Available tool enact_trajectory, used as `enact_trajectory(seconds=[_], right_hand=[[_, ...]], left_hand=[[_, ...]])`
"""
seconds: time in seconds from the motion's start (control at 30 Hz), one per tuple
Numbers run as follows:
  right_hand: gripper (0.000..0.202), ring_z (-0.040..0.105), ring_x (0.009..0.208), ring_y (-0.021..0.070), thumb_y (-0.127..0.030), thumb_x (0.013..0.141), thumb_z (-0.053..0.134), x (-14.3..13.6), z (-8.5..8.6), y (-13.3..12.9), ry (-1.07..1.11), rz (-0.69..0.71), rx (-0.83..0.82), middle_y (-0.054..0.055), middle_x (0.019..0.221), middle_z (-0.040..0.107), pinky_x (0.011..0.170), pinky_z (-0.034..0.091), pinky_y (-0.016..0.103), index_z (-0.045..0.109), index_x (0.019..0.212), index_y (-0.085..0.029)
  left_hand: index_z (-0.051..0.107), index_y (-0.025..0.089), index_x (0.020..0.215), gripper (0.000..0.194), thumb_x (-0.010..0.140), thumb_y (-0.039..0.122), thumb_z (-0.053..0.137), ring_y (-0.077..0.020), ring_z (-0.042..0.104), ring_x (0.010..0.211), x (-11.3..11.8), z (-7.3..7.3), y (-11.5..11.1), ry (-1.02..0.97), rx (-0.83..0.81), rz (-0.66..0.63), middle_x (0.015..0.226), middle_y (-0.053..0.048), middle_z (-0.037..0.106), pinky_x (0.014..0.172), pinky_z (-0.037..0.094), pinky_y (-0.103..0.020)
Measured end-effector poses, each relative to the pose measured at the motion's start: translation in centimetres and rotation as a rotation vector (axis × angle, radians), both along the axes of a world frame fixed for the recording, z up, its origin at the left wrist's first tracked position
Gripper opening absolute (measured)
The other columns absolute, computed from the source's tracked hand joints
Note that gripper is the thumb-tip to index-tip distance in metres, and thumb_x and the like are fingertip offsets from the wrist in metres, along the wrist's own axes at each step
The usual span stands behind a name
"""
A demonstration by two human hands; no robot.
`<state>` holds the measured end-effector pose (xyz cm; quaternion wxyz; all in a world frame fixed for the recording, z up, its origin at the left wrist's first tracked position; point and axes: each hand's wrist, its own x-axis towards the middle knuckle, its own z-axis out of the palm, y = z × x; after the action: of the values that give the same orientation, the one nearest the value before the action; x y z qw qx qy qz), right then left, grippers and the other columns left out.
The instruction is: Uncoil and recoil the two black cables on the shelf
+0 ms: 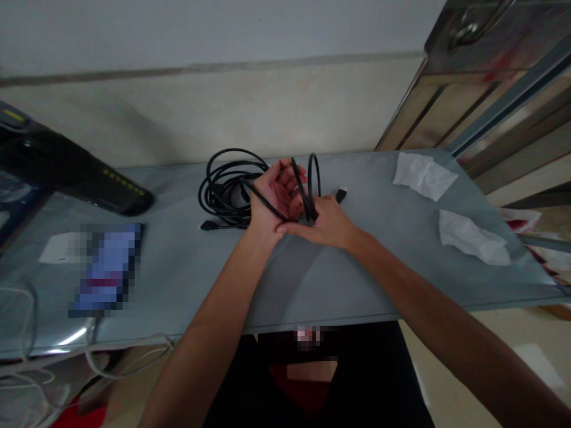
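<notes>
A black cable (312, 178) forms upright loops in my right hand (332, 223), whose fingers are closed on it. My left hand (283, 190) is beside it, palm turned up and fingers loosely cupped and apart. A strand of the cable crosses the left palm toward my right thumb, which touches the heel of that hand. The rest of the black cable lies coiled (223, 193) on the grey table just left of my left hand. One dark plug (209, 226) rests at the coil's lower left. Another plug (341, 194), with a pale metallic tip, shows beyond my right hand.
On the grey table (187, 261), a dark handheld device (89, 172) and a blurred phone (109, 267) lie at left. Two crumpled white tissues (426, 175) lie at right. Pale cords (129, 342) hang by the front left edge. A wall (267, 101) stands behind.
</notes>
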<state>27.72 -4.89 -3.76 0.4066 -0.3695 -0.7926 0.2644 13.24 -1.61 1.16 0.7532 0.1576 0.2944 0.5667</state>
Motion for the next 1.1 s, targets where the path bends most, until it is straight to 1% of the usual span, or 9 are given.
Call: enact_trajectory(seconds=[0.03,0.1,0.23,0.37,0.53,0.63,0.83,1.0,1.1], right_hand=[[0.059,0.076,0.081,0.0214,-0.083,0.100,0.073,-0.1,-0.1,0.0,-0.020,-0.008,0.017,0.002,0.088,0.078,0.081,0.058,0.034,0.070,0.098,-0.024],[0.060,0.074,0.078,0.0217,-0.080,0.109,0.060,-0.1,-0.2,-0.1,-0.071,-0.053,0.070,0.004,0.084,0.076,0.077,0.055,0.034,0.070,0.095,-0.023],[0.063,0.067,0.066,0.0204,-0.075,0.115,0.047,0.2,-0.5,0.3,-0.136,-0.188,0.172,0.004,0.072,0.068,0.067,0.048,0.034,0.068,0.088,-0.023],[0.058,0.060,0.057,0.0182,-0.069,0.116,0.049,1.1,-0.6,0.9,-0.109,-0.327,0.251,0.001,0.062,0.060,0.062,0.045,0.034,0.066,0.083,-0.024],[0.043,0.067,0.065,0.0216,-0.056,0.112,0.054,2.0,-1.0,1.4,-0.128,-0.419,0.331,0.005,0.069,0.068,0.064,0.049,0.035,0.070,0.089,-0.024],[0.040,0.068,0.065,0.0231,-0.052,0.111,0.056,2.0,-1.5,1.6,-0.135,-0.444,0.370,0.006,0.069,0.070,0.064,0.048,0.036,0.071,0.088,-0.023],[0.037,0.068,0.063,0.0221,-0.051,0.111,0.056,2.1,-1.6,1.7,-0.081,-0.501,0.363,0.005,0.073,0.071,0.063,0.047,0.036,0.074,0.097,-0.022],[0.036,0.065,0.061,0.0210,-0.052,0.110,0.057,2.4,-1.2,1.6,-0.088,-0.540,0.358,0.003,0.068,0.067,0.063,0.045,0.035,0.071,0.092,-0.024],[0.036,0.065,0.061,0.0214,-0.052,0.110,0.056,2.4,-1.2,1.6,-0.076,-0.547,0.344,0.003,0.067,0.067,0.063,0.046,0.035,0.069,0.091,-0.024]], left_hand=[[0.077,0.018,0.128,0.027,0.119,0.029,0.055,-0.0207,0.084,0.079,0.0,0.1,-0.1,0.000,0.004,0.000,0.081,-0.003,0.080,0.079,0.067,-0.025],[0.077,0.018,0.129,0.028,0.119,0.028,0.053,-0.0222,0.086,0.086,0.1,0.2,-0.2,-0.010,0.004,0.002,0.086,-0.005,0.083,0.086,0.068,-0.028],[0.075,0.017,0.136,0.035,0.118,0.027,0.046,-0.0285,0.087,0.107,0.4,0.7,-0.7,-0.040,-0.012,-0.010,0.107,-0.010,0.088,0.101,0.070,-0.038],[0.076,0.015,0.134,0.038,0.119,0.030,0.045,-0.0321,0.085,0.119,0.5,1.3,-1.2,-0.046,-0.005,-0.047,0.115,-0.012,0.088,0.105,0.069,-0.042],[0.076,0.014,0.138,0.049,0.120,0.043,0.041,-0.0364,0.080,0.133,0.7,1.7,-1.7,-0.032,0.004,-0.069,0.124,-0.015,0.087,0.109,0.067,-0.045],[0.076,0.015,0.139,0.055,0.121,0.047,0.036,-0.0376,0.077,0.138,0.8,1.6,-1.7,-0.040,0.015,-0.064,0.130,-0.017,0.085,0.110,0.065,-0.047],[0.075,0.013,0.139,0.054,0.119,0.038,0.032,-0.0382,0.076,0.138,0.6,1.0,-1.2,-0.023,0.005,-0.077,0.129,-0.019,0.085,0.110,0.064,-0.050],[0.073,0.013,0.142,0.051,0.116,0.032,0.033,-0.0377,0.078,0.135,0.5,0.3,-0.9,-0.050,0.007,-0.087,0.132,-0.020,0.084,0.109,0.065,-0.050],[0.071,0.011,0.144,0.051,0.115,0.031,0.034,-0.0369,0.079,0.133,0.4,0.1,-0.7,-0.040,-0.042,-0.088,0.133,-0.021,0.083,0.107,0.066,-0.049]])
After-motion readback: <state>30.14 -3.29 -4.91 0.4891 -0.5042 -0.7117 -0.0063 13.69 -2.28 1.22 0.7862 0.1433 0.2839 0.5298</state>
